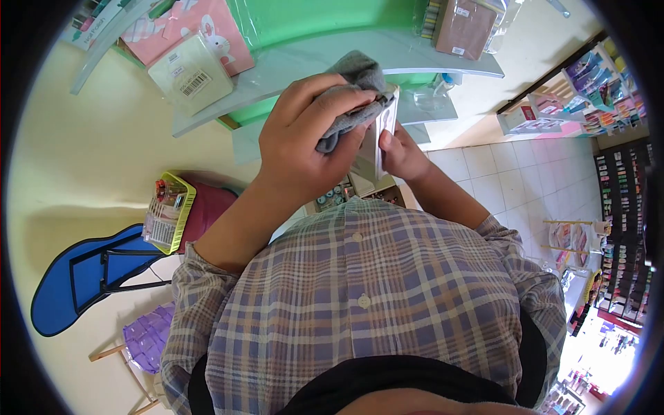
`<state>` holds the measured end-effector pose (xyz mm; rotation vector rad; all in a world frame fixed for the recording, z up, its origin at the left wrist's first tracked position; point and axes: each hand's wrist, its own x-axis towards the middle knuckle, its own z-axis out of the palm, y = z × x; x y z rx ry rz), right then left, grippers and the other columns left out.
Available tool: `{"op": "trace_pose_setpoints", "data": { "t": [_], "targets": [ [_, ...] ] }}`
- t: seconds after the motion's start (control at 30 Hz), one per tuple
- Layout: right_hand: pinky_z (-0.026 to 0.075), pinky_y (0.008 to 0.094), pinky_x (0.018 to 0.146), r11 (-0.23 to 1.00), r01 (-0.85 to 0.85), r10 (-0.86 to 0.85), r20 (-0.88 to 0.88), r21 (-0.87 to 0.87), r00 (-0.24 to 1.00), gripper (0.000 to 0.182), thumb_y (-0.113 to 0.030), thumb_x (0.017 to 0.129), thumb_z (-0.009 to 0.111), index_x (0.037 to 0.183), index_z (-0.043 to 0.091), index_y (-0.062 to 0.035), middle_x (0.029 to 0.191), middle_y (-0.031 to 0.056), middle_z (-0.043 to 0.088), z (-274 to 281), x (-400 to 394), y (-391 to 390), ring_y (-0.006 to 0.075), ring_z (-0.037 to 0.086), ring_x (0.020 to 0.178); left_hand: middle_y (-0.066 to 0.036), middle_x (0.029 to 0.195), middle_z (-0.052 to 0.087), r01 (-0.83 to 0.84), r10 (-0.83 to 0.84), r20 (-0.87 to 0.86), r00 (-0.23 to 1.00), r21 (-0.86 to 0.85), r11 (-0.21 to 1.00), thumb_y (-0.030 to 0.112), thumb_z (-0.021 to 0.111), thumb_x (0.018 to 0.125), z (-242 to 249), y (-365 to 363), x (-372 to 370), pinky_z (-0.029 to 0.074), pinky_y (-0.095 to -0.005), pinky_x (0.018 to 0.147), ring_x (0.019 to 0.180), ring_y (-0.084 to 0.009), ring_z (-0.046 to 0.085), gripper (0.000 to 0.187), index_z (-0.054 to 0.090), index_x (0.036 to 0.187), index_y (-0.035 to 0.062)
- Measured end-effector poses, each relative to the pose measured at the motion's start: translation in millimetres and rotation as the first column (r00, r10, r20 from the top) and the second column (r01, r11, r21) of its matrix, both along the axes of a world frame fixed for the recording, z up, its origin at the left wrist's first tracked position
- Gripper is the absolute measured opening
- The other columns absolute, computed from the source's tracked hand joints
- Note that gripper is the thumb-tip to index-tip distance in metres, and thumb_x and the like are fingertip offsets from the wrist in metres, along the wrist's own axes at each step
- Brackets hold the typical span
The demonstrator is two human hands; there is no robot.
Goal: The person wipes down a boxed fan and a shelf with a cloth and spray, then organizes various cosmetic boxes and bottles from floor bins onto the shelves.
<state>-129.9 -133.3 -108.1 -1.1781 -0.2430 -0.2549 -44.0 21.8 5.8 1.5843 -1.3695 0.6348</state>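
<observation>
My left hand (301, 135) is closed around a bunched grey cloth (356, 68). The cloth is pressed against the upper part of a thin, flat white item (392, 114), seen almost edge-on. My right hand (408, 158) grips that item from the right, its thumb on the near edge and its other fingers hidden behind. The item is held up in front of my chest, just below the shelf front. Its far face is hidden, so I cannot make out its exact kind.
Just ahead, a grey shelf (297, 72) bears a pink rabbit-print item (218, 41), a clear-wrapped white pack (190, 72) and a brown packaged item (465, 31). At left are a yellow-rimmed basket (181, 214) and a blue folded panel (59, 294). Stocked display racks (626, 228) stand right.
</observation>
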Motion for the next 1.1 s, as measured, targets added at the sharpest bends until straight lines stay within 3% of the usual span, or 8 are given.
{"op": "trace_pose_setpoints", "data": {
  "t": [0.1,0.17,0.37,0.6,0.73,0.87,0.97,1.1],
  "targets": [
    [0.04,0.034,0.098,0.994,-0.001,0.004,0.022,-0.108,1.0,0.072,-0.039,0.091,0.059,0.143,0.029,0.0005,0.128,0.0113,0.051,4.7,-11.7,-4.5,0.0201,0.05,0.115,-0.012,0.094,0.066,0.064,-0.058,-0.074,0.996,0.077,0.995,0.007,0.074,0.078,-2.7,5.1,18.0,0.051,-0.0294,0.077,0.085,-0.0225,0.065,0.021,0.068,0.098,0.0009],
    [0.041,0.0338,0.098,0.993,-0.049,0.05,-0.001,-0.109,0.999,0.073,-0.033,0.09,0.062,0.145,0.027,-0.0005,0.128,0.0108,0.052,-1.3,-17.7,-5.1,0.019,0.051,0.114,-0.012,0.093,0.066,0.161,-0.05,-0.42,0.906,0.231,0.96,0.008,0.072,0.08,-3.6,10.0,26.9,0.05,-0.0287,0.075,0.083,-0.0216,0.064,0.021,0.067,0.098,-0.0001],
    [0.042,0.0321,0.096,0.968,-0.249,0.237,-0.22,-0.027,0.946,0.076,-0.031,0.086,0.069,0.146,0.03,-0.0046,0.125,0.0073,0.054,-21.3,-34.5,4.2,0.0163,0.052,0.111,-0.012,0.093,0.065,0.291,-0.174,-0.365,0.915,0.293,0.911,0.009,0.071,0.08,-7.9,14.9,0.2,0.05,-0.0307,0.075,0.083,-0.0232,0.063,0.02,0.067,0.098,-0.0005],
    [0.036,0.035,0.105,0.943,-0.306,0.266,-0.251,-0.133,0.931,0.09,-0.041,0.079,0.075,0.149,0.029,-0.0079,0.138,0.0117,0.047,-11.6,-40.2,14.3,0.0216,0.046,0.126,-0.012,0.095,0.066,0.185,0.054,-0.488,0.871,0.429,0.884,0.015,0.072,0.081,-18.2,26.8,14.7,0.051,-0.0318,0.075,0.083,-0.0241,0.064,0.022,0.068,0.098,0.0016],
    [0.036,0.0345,0.104,0.867,-0.456,0.325,-0.465,-0.201,0.823,0.091,-0.044,0.078,0.075,0.147,0.031,-0.0044,0.138,0.0114,0.047,-22.2,-41.3,0.6,0.0211,0.046,0.125,-0.011,0.095,0.066,0.341,-0.235,-0.334,0.913,0.306,0.889,0.013,0.073,0.08,-11.6,28.1,5.9,0.051,-0.0324,0.075,0.084,-0.024,0.064,0.02,0.069,0.097,0.0038],
    [0.039,0.0342,0.102,0.95,-0.292,0.269,-0.186,-0.111,0.945,0.091,-0.045,0.078,0.076,0.145,0.032,-0.0015,0.135,0.013,0.049,-13.8,-42.2,15.2,0.0208,0.047,0.124,-0.011,0.096,0.067,0.22,-0.066,-0.365,0.928,0.397,0.891,0.011,0.074,0.078,-19.3,38.8,29.0,0.051,-0.0324,0.076,0.086,-0.0254,0.064,0.02,0.069,0.097,0.0054],
    [0.041,0.0349,0.1,0.977,-0.197,0.187,-0.108,-0.087,0.976,0.089,-0.054,0.083,0.066,0.144,0.03,-0.0009,0.134,0.0155,0.049,-22.0,-37.7,8.1,0.0213,0.049,0.122,-0.011,0.097,0.067,0.018,0.08,-0.277,0.957,0.333,0.943,0.01,0.073,0.078,-20.2,43.9,37.9,0.051,-0.0334,0.076,0.085,-0.0269,0.064,0.021,0.069,0.098,0.0066],
    [0.042,0.0394,0.102,0.982,-0.185,0.166,-0.309,-0.034,0.936,0.083,-0.067,0.093,0.03,0.145,0.027,-0.0013,0.137,0.0176,0.046,-31.9,-32.6,10.1,0.0261,0.049,0.124,-0.012,0.097,0.065,-0.036,0.038,-0.12,0.992,0.025,0.999,0.004,0.072,0.074,-18.6,30.1,11.9,0.05,-0.0356,0.077,0.089,-0.0288,0.063,0.026,0.07,0.099,0.0088]
  ]
}}
